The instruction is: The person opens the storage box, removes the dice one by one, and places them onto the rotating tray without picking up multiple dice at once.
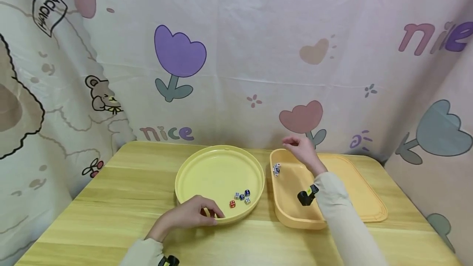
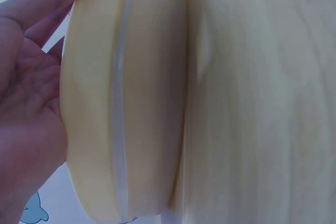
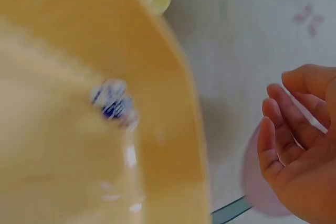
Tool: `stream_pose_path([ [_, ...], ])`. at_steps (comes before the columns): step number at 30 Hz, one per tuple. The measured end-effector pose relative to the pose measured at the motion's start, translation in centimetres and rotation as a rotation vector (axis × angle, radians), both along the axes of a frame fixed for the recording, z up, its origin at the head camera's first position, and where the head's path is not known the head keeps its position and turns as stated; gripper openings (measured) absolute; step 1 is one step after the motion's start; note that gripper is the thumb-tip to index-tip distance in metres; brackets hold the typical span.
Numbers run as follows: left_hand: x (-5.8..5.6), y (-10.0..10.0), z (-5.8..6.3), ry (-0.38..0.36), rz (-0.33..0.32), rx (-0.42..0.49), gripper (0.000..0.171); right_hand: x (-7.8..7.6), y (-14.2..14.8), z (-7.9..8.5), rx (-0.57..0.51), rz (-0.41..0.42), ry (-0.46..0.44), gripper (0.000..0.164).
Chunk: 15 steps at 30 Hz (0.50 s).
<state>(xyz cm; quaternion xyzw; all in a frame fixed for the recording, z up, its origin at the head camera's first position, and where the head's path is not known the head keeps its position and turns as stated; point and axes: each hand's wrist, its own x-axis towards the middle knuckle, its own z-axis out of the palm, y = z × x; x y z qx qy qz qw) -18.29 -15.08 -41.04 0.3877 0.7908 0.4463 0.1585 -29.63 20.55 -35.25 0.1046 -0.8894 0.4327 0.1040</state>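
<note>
My left hand (image 1: pixel 194 212) grips the near rim of a round yellow tray (image 1: pixel 199 155), fingers over the edge and thumb outside. The left wrist view shows this hand (image 2: pixel 31 82) against the tray's side wall (image 2: pixel 94 103). Several dice, among them a red die (image 1: pixel 232 204) and a blue die (image 1: pixel 247 193), lie on the tray's near right part. My right hand (image 1: pixel 301 149) hovers over the far side of an orange rectangular bin (image 1: pixel 299 223), fingers loosely bent with nothing visible in them (image 3: pixel 304 140). A small cluster of white and blue dice (image 3: pixel 114 103), blurred, sits inside the bin's left end.
A flat orange lid (image 1: pixel 363 194) lies right of the bin, partly under or behind it. The wooden table (image 1: pixel 92 212) spreads to the left and front. A printed curtain (image 1: pixel 236 52) hangs close behind the table's back edge.
</note>
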Motion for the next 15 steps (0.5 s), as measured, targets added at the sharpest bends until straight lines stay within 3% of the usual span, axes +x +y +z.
stream_pose_path([
  [9, 0.0, 0.0, -0.2, 0.007, 0.009, -0.011, 0.013, -1.8, 0.3, -3.5, -0.083, 0.012, -0.208, 0.025],
  [15, 0.0, 0.1, -0.2, -0.010, 0.010, -0.004, 0.013, -1.8, 0.1, -5.8, -0.120, -0.003, -0.260, 0.024],
])
